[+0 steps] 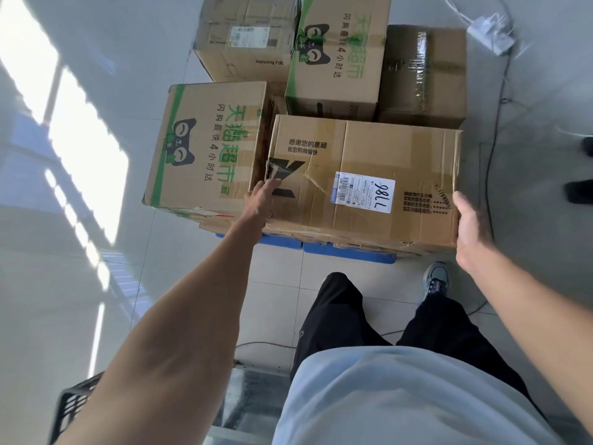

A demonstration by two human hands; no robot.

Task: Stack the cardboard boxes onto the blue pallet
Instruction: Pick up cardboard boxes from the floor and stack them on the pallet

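While box (362, 184) sits above pallet (349, 253) | left hand (261, 195) fingers straight, touching its end | right hand (470, 228) on other end, grip unclear

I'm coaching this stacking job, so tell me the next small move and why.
Probably settle the labelled box square on the boxes beneath and let go: the left hand and right hand hold its ends, and it already sits over the blue pallet.

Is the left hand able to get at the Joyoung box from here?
Probably not: the left hand is on the labelled box, and the near green-printed box stands between it and the Joyoung box.
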